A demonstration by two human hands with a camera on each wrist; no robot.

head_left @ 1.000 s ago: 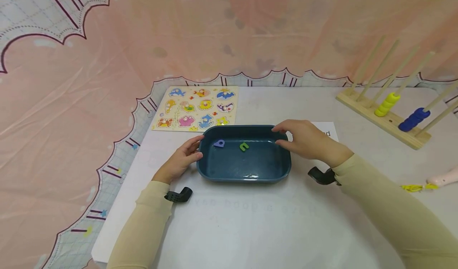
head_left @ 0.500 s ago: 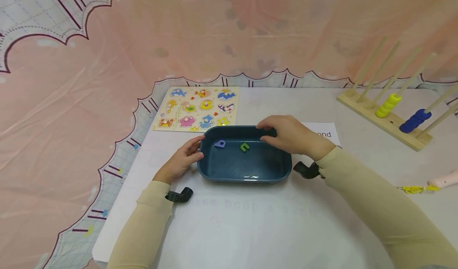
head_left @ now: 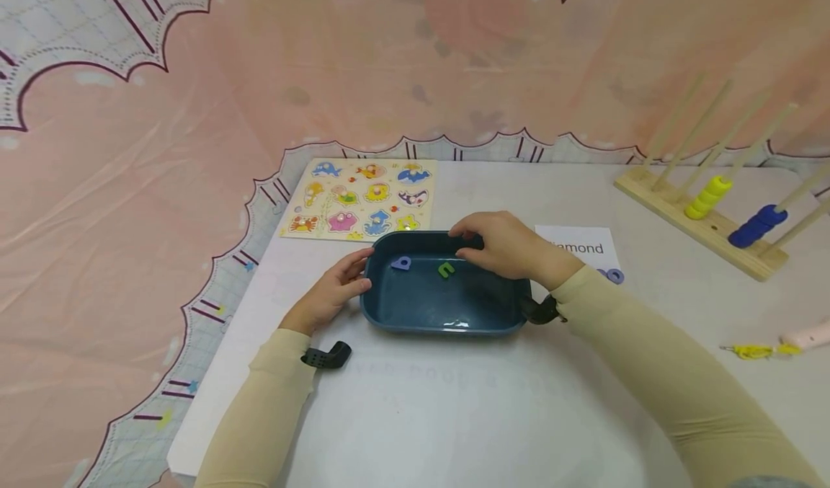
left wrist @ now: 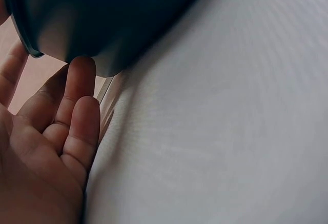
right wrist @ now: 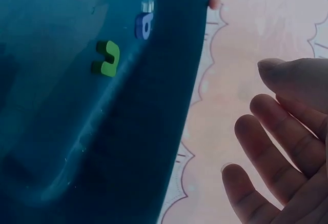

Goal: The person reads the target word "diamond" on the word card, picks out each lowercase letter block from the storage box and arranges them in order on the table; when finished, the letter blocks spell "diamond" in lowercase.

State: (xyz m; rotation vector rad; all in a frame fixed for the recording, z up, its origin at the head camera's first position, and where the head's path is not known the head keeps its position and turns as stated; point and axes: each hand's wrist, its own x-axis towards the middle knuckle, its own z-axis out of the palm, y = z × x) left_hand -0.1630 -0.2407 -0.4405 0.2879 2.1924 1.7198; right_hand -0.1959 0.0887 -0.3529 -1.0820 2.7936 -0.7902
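Observation:
A dark blue rectangular tray (head_left: pixel 447 311) stands on the white table with a purple toy letter (head_left: pixel 397 265) and a green letter n (head_left: pixel 446 270) inside. My left hand (head_left: pixel 331 290) rests against the tray's left end, its fingers laid along the outer wall in the left wrist view. Over the tray's back right rim hovers my right hand (head_left: pixel 509 246). Its fingers (right wrist: pixel 271 157) are spread and loosely bent, with nothing between them in the right wrist view. Both letters lie apart from that hand, the green letter (right wrist: pixel 113 62) nearer the middle of the tray.
Behind the tray lies a sea-animal puzzle board (head_left: pixel 359 200). A white card (head_left: pixel 577 233) reading "iamond", partly covered by my right arm, has purple round letters (head_left: pixel 614 277) by it. At right are a wooden abacus stand (head_left: pixel 674 207) with beads and a yellow string (head_left: pixel 752 352).
My right hand has moved left along the tray's back rim, uncovering more of the card and the purple letters. The left hand, the tray and its two letters have stayed in place.

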